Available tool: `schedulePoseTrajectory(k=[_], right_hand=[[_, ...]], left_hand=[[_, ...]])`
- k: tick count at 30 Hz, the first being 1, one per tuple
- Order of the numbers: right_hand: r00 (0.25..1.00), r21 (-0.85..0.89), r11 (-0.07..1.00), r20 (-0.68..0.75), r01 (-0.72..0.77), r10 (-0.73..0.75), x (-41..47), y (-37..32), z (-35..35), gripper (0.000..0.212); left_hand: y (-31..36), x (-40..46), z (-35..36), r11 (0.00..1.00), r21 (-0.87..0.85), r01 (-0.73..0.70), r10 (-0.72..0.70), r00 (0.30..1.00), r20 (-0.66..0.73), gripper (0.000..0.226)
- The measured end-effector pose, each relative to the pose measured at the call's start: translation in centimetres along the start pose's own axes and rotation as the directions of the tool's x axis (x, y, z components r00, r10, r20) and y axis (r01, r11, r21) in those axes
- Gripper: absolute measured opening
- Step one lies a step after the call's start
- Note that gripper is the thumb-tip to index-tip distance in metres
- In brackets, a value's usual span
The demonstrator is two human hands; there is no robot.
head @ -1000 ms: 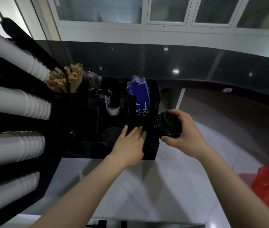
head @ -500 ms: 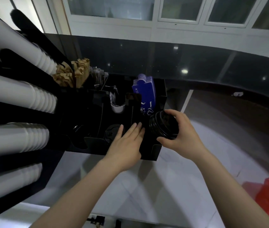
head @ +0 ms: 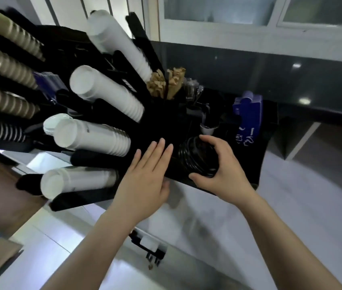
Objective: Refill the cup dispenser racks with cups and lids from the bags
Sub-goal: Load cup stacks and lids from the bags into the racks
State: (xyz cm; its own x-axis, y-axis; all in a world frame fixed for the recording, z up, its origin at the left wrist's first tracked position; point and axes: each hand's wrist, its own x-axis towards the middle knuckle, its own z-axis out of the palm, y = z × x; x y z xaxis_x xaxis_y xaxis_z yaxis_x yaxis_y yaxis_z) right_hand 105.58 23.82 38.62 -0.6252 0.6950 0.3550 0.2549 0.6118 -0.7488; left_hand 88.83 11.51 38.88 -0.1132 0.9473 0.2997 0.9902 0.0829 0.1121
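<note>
The right hand (head: 222, 166) grips a stack of black lids (head: 197, 158) over the black organizer (head: 264, 147) — the left hand (head: 145, 174) lies flat, fingers straight, holding nothing, beside it.

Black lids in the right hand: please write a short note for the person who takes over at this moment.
Right hand: grips a stack of black lids, held at the black organizer, not yet released.
Left hand: open, fingers straight, resting flat on the organizer's front beside the lids.
Done: the rack on the left holds rows of white cups.
Left: seat the lids in their slot, let go. I cannot tell what else needs filling; no bags in view.
</note>
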Motion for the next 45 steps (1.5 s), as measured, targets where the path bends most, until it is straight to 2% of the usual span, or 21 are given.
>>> schedulePoseTrajectory(k=[4,7,13,20,28,37,40,45], right_hand=[[0.993,0.014,0.993,0.000,0.115,-0.115,0.5,-5.1,3.3,0.079],[0.984,0.028,0.984,-0.022,0.176,-0.175,0.5,-10.3,7.4,0.075],[0.967,0.037,0.975,-0.141,0.221,-0.214,0.5,-20.4,17.9,0.073],[0.974,0.065,0.974,-0.072,0.217,-0.213,0.2,-25.8,28.0,0.076],[0.995,0.049,0.995,-0.045,0.087,-0.085,5.8,-25.1,36.5,0.077],[0.977,0.024,0.994,-0.186,-0.104,0.107,10.8,-19.7,42.0,0.079],[0.951,-0.016,0.980,-0.245,-0.198,0.188,11.5,-17.9,42.9,0.080],[0.864,-0.059,0.948,-0.433,-0.313,0.258,13.8,-15.0,43.7,0.080]], left_hand=[[-3.4,-3.5,-3.8,0.997,-0.048,0.055,-0.064,0.974,-0.218,0.067],[-7.6,-7.1,-6.6,0.995,-0.055,0.085,-0.098,0.948,-0.303,0.063],[-17.2,-15.6,-10.8,0.981,-0.065,0.181,-0.192,0.944,-0.268,0.069],[-25.5,-20.7,-12.6,0.964,-0.075,0.254,-0.264,0.948,-0.178,0.072],[-33.8,-18.7,-9.8,0.950,-0.117,0.290,-0.305,0.941,-0.145,0.072],[-40.7,-11.9,-5.3,0.940,-0.223,0.258,-0.273,0.961,-0.040,0.072],[-42.2,-9.4,-3.6,0.933,-0.286,0.218,-0.218,0.975,0.033,0.073],[-45.2,-5.0,-1.1,0.941,-0.334,0.055,-0.025,0.995,0.093,0.080]])
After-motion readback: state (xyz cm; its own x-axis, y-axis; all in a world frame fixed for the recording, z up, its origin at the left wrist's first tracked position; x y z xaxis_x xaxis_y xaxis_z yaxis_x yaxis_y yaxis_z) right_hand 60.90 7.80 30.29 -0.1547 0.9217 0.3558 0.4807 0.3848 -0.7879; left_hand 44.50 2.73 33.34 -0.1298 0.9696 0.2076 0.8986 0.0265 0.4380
